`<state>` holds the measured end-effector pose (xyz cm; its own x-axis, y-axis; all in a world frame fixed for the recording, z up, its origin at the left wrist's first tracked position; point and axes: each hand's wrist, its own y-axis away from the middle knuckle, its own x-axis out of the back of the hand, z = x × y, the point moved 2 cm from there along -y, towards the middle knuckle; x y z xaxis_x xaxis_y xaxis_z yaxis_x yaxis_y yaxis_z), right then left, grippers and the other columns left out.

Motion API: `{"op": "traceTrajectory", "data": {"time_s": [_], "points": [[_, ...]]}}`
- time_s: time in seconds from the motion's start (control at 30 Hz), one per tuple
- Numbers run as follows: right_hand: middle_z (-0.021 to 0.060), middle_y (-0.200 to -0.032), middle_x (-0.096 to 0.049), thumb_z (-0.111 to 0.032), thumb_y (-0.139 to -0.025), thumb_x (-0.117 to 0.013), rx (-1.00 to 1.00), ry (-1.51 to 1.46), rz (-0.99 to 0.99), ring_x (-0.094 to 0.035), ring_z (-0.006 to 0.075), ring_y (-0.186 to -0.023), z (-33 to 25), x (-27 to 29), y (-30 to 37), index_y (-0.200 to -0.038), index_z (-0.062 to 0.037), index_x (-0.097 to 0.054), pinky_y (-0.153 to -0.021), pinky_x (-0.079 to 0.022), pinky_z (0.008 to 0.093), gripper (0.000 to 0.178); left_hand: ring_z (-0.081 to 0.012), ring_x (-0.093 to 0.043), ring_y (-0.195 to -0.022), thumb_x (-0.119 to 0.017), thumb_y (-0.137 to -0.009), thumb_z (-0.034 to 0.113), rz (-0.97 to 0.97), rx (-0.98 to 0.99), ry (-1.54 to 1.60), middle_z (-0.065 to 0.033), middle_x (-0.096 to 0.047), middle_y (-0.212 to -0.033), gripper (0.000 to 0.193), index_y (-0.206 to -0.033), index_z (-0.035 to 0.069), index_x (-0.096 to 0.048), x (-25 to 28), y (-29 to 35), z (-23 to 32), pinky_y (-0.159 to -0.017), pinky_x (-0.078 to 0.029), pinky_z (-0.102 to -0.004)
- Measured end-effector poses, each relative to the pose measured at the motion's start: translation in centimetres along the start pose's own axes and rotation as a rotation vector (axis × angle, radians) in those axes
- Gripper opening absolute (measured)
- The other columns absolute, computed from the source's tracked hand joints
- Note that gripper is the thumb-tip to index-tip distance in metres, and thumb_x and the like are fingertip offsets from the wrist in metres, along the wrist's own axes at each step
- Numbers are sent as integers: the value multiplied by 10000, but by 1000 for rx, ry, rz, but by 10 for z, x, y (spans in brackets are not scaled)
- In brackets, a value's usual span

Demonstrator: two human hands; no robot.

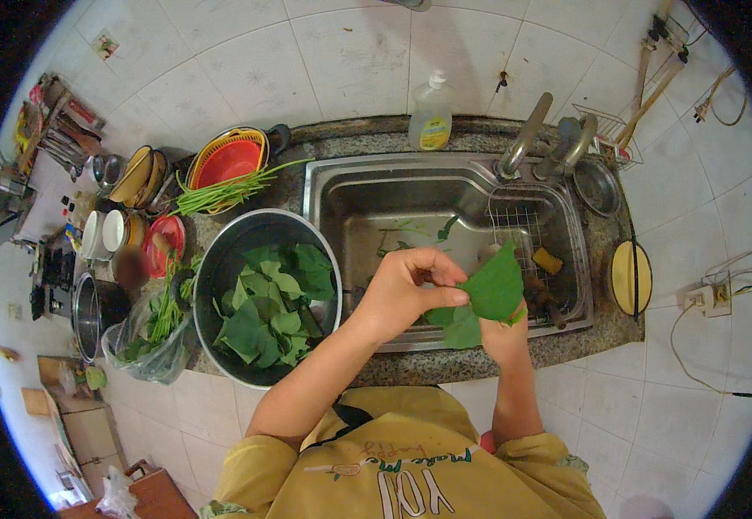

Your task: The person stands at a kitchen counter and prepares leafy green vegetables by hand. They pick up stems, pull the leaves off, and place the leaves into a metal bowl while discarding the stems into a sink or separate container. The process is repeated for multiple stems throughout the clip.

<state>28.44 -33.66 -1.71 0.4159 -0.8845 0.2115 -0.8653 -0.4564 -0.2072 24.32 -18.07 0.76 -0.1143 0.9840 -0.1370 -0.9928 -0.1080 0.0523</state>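
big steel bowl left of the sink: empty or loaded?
Loaded, partly. The steel bowl holds a pile of green leaves across its bottom and right side; bare metal shows along its left wall.

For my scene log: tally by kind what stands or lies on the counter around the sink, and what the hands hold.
Steel basin of green leaves: 1
Soap bottle: 1
Stack of orange-red colanders: 1
Bundle of long green stalks: 1
Clear bag of greens: 1
Large green leaf, held by left hand and right hand: 1
Total: 6
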Motion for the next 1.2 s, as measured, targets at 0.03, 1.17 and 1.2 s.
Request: {"op": "traceTrajectory", "data": {"time_s": [0.03, 1.17, 1.2], "points": [[57, -846, -607, -35, -766, -573, -1, -2, -8, -549, 136, -743, 0, 0, 0, -899, -12, -584, -666, -434, 277, 135, -85, -534, -698, -694, -655, 2, -9, 60, 68, -3, -585, -727, 148, -784, 14, -621, 1, 0, -1, -661, -433, -219], [44, -841, -609, -24, -766, -601, 126, 33, -165, -551, 120, -717, 0, -1, -6, -881, -3, -597, -622, -441, 264, 116, -136, -524, -659, -644, -728, 92, 168, -234, -255, -45, -568, -674, 104, -690, 7, -596, 9, 13, 10, -621, -408, -252], [45, -842, -608, -20, -766, -597, 144, 59, -166, -552, 119, -720, 0, -1, -7, -883, -1, -594, -624, -443, 264, 118, -127, -515, -646, -621, -754, 102, 212, -230, -229, -37, -556, -654, 135, -664, 8, -582, 9, 13, 10, -605, -402, -247]]}}
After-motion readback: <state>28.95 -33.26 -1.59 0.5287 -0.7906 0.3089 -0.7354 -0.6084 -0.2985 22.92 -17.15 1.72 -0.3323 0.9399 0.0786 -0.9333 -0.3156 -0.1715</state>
